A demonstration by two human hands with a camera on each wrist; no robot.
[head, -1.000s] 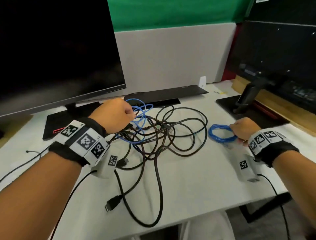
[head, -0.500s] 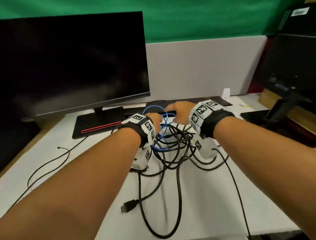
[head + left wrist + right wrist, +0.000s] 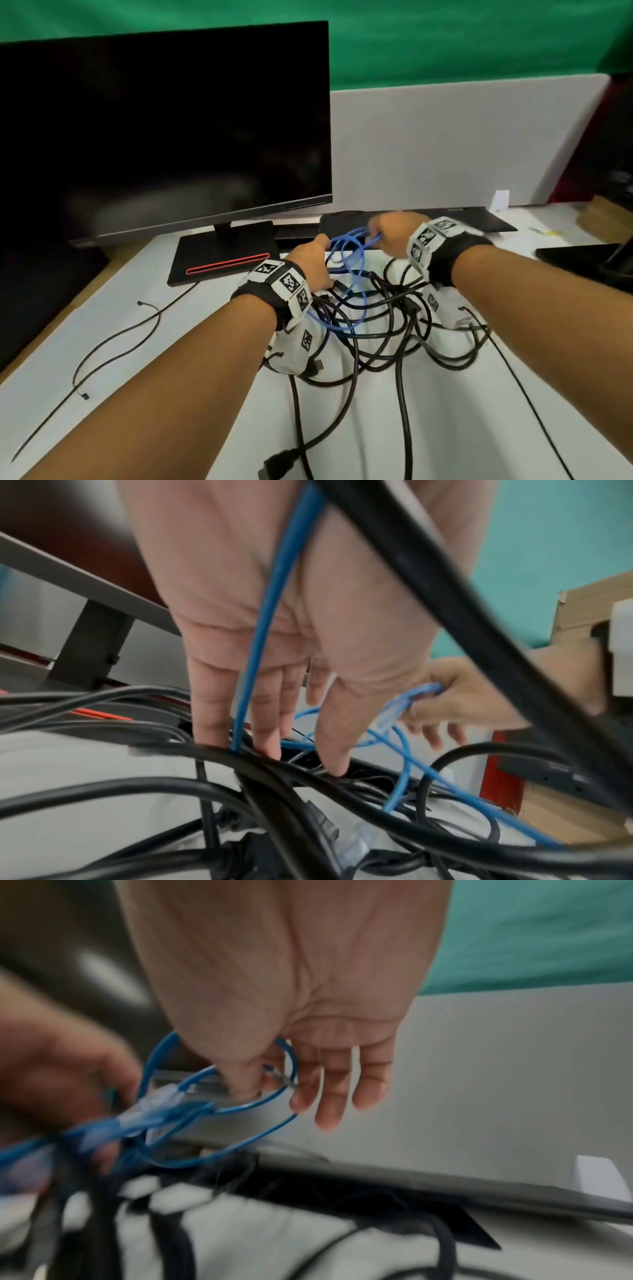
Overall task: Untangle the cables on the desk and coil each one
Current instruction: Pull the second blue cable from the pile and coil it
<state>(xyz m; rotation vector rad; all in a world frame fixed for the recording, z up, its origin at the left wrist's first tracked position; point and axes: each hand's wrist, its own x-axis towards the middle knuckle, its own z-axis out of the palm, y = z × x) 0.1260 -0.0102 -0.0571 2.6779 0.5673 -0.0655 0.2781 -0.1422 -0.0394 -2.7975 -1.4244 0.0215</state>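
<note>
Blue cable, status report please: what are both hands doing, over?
Right hand pinching blue cable loops. Left hand open, fingers down into the tangle. Blue cable threaded through black cables, not yet free.

Bare forearms, no sleeves. Black wristband on left, another on right, each carrying white blocks printed with black square markers; thin black lead trailing from each.

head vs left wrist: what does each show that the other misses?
Head only: the monitor, the loose thin black wire on the desk, and an HDMI-type plug at the near edge.
Left wrist only: the left hand from the palm side, fingers straight, fingertips down in the black cables.
Both: the right hand pinching the blue cable.
</note>
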